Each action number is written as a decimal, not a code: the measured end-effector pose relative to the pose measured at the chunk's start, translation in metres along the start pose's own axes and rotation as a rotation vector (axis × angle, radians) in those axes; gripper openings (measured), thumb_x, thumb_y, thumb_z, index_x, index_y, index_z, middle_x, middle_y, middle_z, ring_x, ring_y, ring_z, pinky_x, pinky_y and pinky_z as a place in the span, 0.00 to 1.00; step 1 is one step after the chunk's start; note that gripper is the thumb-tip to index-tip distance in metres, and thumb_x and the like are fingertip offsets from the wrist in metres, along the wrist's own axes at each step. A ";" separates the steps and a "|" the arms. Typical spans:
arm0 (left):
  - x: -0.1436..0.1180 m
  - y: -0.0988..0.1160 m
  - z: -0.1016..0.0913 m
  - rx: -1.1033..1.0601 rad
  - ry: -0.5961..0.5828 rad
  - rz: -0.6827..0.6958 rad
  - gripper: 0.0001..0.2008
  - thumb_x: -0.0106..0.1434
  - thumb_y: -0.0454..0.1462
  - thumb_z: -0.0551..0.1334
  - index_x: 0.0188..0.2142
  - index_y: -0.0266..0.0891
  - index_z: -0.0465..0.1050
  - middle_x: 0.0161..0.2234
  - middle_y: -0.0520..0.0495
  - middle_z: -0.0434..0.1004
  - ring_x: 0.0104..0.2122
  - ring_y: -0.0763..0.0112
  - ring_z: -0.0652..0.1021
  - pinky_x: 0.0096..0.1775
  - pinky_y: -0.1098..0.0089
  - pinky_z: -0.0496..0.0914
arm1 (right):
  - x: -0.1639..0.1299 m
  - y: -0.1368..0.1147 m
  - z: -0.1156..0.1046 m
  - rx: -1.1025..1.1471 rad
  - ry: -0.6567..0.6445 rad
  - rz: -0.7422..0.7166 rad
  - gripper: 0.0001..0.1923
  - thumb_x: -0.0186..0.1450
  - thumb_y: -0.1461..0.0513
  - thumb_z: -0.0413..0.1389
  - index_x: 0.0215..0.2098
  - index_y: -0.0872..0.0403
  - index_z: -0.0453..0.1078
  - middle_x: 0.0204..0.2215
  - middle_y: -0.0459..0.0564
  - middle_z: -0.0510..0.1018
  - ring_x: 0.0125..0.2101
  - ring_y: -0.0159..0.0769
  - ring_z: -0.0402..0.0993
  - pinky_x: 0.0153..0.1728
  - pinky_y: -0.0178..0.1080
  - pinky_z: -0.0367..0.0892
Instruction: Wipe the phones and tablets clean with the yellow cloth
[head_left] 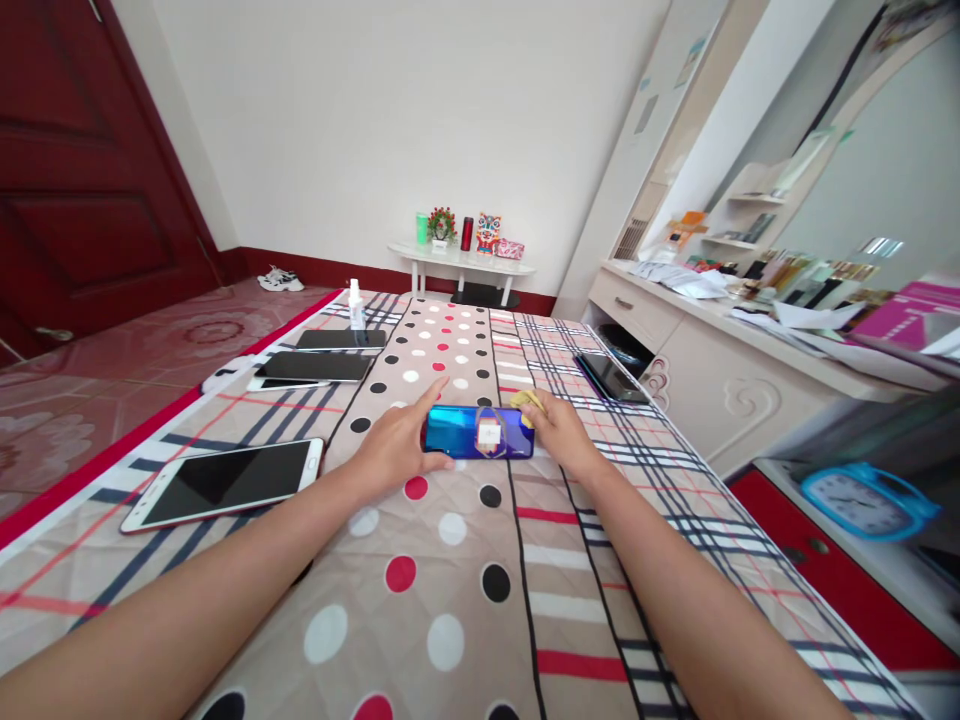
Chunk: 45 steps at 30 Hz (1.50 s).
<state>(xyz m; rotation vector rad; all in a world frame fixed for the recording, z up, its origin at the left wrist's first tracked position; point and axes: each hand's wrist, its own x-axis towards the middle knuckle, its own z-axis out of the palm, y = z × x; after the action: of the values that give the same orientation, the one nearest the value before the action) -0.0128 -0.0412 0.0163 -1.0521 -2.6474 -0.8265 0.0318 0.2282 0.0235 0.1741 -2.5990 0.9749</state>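
Note:
A shiny blue phone (478,432) lies back-up on the patterned quilt (450,580), with a small white sticker in its middle. My left hand (397,440) grips its left end, thumb under the near edge and index finger stretched past the far edge. My right hand (559,428) rests at the phone's right end and holds a crumpled yellow cloth (526,402) against it.
A white phone (225,482) lies screen-up at the left. Further back lie two dark tablets or phones (315,368) (341,340) and a small spray bottle (355,305). Another dark phone (611,376) sits at the right edge. A cluttered dresser (720,350) and blue clock (862,500) stand to the right.

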 end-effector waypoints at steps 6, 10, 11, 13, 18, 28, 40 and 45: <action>0.001 0.007 -0.004 0.165 0.020 0.074 0.33 0.50 0.47 0.70 0.54 0.45 0.64 0.47 0.44 0.73 0.44 0.55 0.75 0.44 0.61 0.66 | 0.000 0.006 -0.001 0.141 -0.045 0.045 0.21 0.68 0.50 0.45 0.38 0.55 0.72 0.31 0.48 0.77 0.30 0.35 0.70 0.33 0.35 0.61; -0.001 0.008 -0.004 0.228 0.038 0.058 0.30 0.52 0.50 0.68 0.51 0.42 0.66 0.47 0.43 0.70 0.43 0.55 0.74 0.42 0.61 0.66 | -0.002 0.012 -0.007 -0.068 -0.029 0.137 0.26 0.68 0.48 0.44 0.22 0.55 0.69 0.24 0.48 0.72 0.25 0.34 0.66 0.27 0.35 0.56; -0.001 0.007 -0.003 0.236 0.036 0.043 0.30 0.52 0.51 0.67 0.51 0.41 0.67 0.46 0.42 0.70 0.42 0.55 0.74 0.42 0.61 0.66 | -0.003 0.013 -0.008 -0.125 -0.006 0.150 0.26 0.67 0.49 0.45 0.19 0.55 0.67 0.24 0.49 0.72 0.25 0.34 0.66 0.27 0.36 0.55; -0.002 0.005 0.000 0.238 0.022 0.004 0.29 0.53 0.53 0.65 0.49 0.40 0.68 0.43 0.42 0.71 0.41 0.55 0.74 0.41 0.61 0.66 | -0.004 0.013 -0.008 -0.165 0.058 0.142 0.24 0.67 0.51 0.46 0.20 0.55 0.69 0.24 0.50 0.73 0.27 0.35 0.67 0.29 0.36 0.56; -0.004 0.003 0.004 0.221 -0.026 0.003 0.30 0.52 0.57 0.63 0.47 0.41 0.72 0.38 0.43 0.71 0.41 0.54 0.74 0.41 0.60 0.66 | -0.004 0.013 -0.001 -0.065 0.325 0.074 0.13 0.64 0.57 0.51 0.41 0.56 0.72 0.33 0.51 0.77 0.32 0.39 0.70 0.34 0.38 0.62; -0.008 0.012 0.005 0.030 -0.082 0.106 0.30 0.47 0.51 0.69 0.50 0.44 0.72 0.43 0.45 0.69 0.43 0.58 0.72 0.47 0.60 0.66 | -0.028 -0.052 0.045 0.027 -0.089 -0.276 0.14 0.59 0.72 0.50 0.36 0.53 0.75 0.35 0.49 0.76 0.38 0.36 0.70 0.41 0.39 0.65; -0.009 0.015 0.013 -0.117 0.033 0.071 0.44 0.44 0.44 0.72 0.60 0.43 0.57 0.50 0.42 0.69 0.49 0.53 0.71 0.51 0.56 0.65 | 0.000 0.005 0.024 -0.341 0.143 -0.076 0.17 0.60 0.71 0.47 0.39 0.58 0.77 0.32 0.54 0.70 0.35 0.40 0.67 0.40 0.42 0.65; -0.008 0.020 0.015 -0.139 0.098 0.131 0.47 0.44 0.39 0.71 0.61 0.43 0.53 0.51 0.42 0.68 0.49 0.54 0.70 0.53 0.56 0.64 | -0.012 -0.030 0.037 -0.259 0.138 -0.247 0.17 0.64 0.69 0.46 0.45 0.59 0.73 0.37 0.56 0.70 0.40 0.42 0.66 0.43 0.44 0.64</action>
<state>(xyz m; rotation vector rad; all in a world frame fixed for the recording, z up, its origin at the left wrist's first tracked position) 0.0079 -0.0257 0.0099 -1.1716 -2.4408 -1.0178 0.0396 0.1816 0.0116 0.3382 -2.4737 0.5405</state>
